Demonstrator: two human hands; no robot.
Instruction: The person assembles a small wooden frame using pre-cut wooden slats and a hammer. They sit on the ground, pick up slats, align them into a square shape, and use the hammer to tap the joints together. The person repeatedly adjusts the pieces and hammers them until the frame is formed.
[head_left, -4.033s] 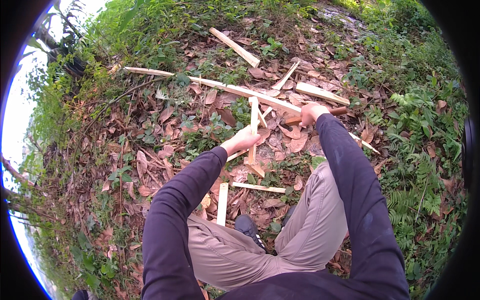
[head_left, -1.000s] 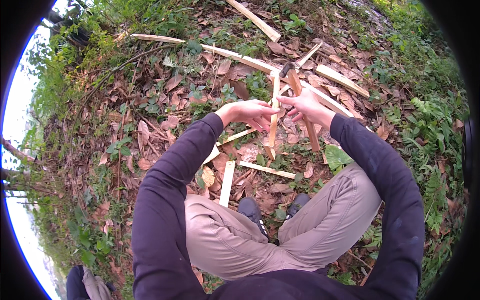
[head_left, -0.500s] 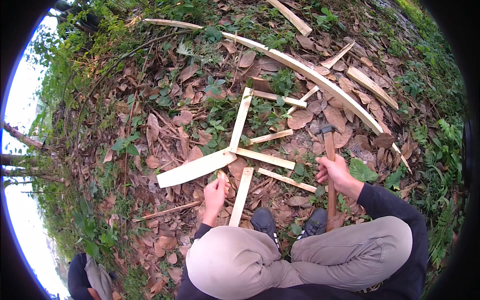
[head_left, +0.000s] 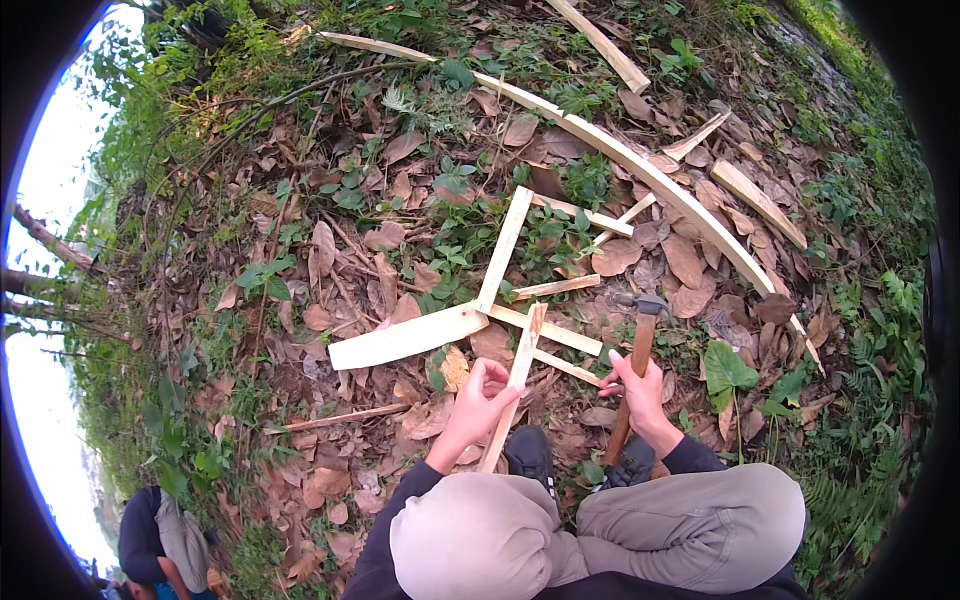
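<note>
My left hand (head_left: 480, 405), thumb and fingers pinched, grips the edge of a pale wooden slat (head_left: 528, 350) in front of my shoes. The slat's upper end lies across other strips. My right hand (head_left: 640, 395) is wrapped round the brown wooden handle of a hammer (head_left: 642, 345), its dark metal head pointing away from me. Just beyond the slat, a wide pale board (head_left: 405, 340) meets a long strip (head_left: 505, 245) and a shorter strip (head_left: 550, 330) at one corner. Whether my left fingers also pinch something small is hidden.
A long curved wooden strip (head_left: 640, 160) arcs across the far ground. Several wood offcuts, including a thick piece (head_left: 758, 203), lie to the far right. Dry leaves and green plants cover the ground. Another person (head_left: 165, 540) is at the lower left.
My left hand has moved right onto the slat, which has shifted right and away from me. My right hand and the hammer have come left, nearer the slat. The view has shifted slightly.
</note>
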